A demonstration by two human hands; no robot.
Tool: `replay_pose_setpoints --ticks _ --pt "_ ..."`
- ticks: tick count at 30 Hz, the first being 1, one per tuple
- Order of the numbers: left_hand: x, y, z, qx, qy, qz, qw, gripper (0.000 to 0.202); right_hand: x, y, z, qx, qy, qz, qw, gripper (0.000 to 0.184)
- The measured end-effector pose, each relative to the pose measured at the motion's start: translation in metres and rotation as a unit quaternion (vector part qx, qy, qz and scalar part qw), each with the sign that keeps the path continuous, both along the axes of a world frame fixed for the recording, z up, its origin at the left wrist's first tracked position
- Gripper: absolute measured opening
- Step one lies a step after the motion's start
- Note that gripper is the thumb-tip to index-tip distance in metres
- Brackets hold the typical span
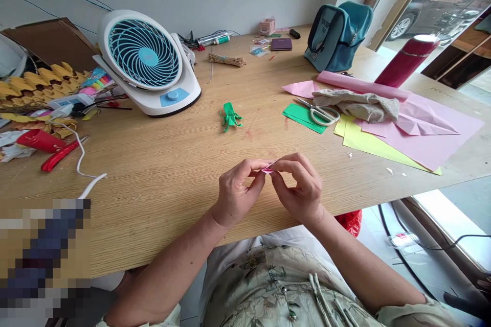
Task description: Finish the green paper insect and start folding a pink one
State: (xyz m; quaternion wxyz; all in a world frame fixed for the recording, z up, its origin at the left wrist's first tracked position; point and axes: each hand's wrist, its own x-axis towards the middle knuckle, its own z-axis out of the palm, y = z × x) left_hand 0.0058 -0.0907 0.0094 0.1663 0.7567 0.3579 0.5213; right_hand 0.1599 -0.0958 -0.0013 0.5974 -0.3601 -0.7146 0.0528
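A small folded piece of pink paper (267, 170) is pinched between my two hands, just above the front part of the wooden table. My left hand (240, 189) grips its left side with thumb and forefinger. On the other side, my right hand (301, 184) pinches it the same way, fingers curled. Most of the paper is hidden by my fingertips. Beyond my hands stands a green origami insect (230, 116) with thin folded legs. To the right, scissors (322, 113) with pale handles lie on green paper (298, 114).
A white fan (148, 61) stands at the back left, near a red craft knife (63, 154) and a white cable (80, 158). Pink sheets (429, 138), yellow paper (378, 145), a grey cloth (358, 104), a red bottle (406, 61) and a teal bag (337, 36) occupy the right side.
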Motion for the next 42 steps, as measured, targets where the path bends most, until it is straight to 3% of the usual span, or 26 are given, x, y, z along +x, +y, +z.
replay_pose_setpoints --ticks 4,6,10,13,18,29,35,42 --pt "-0.001 0.004 0.003 -0.099 0.005 -0.002 0.995 0.009 0.005 0.006 0.006 -0.100 0.011 -0.027 0.995 0.013" --pt "-0.002 0.007 0.004 -0.163 -0.009 -0.019 0.986 0.007 0.009 0.011 0.009 -0.180 0.016 0.036 0.983 0.005" --pt "-0.003 0.012 0.002 -0.292 -0.076 -0.085 0.950 0.018 0.015 0.017 0.007 -0.315 0.107 0.116 0.936 0.020" --pt "-0.003 0.014 0.000 -0.345 -0.109 -0.096 0.928 0.025 0.015 0.019 0.004 -0.374 0.151 0.157 0.902 0.027" --pt "-0.002 0.013 0.001 -0.349 -0.117 -0.071 0.927 0.039 0.015 0.020 0.003 -0.435 0.157 0.205 0.863 0.037" --pt "-0.003 0.011 -0.002 -0.323 -0.060 -0.072 0.942 0.039 0.010 0.020 0.000 -0.433 0.219 0.216 0.847 0.041" --pt "-0.002 0.010 0.002 -0.341 -0.028 -0.034 0.939 0.038 0.011 0.022 -0.001 -0.486 0.201 0.230 0.819 0.041" --pt "-0.002 0.010 -0.001 -0.337 -0.009 -0.054 0.940 0.039 0.011 0.023 -0.002 -0.482 0.185 0.195 0.834 0.045"
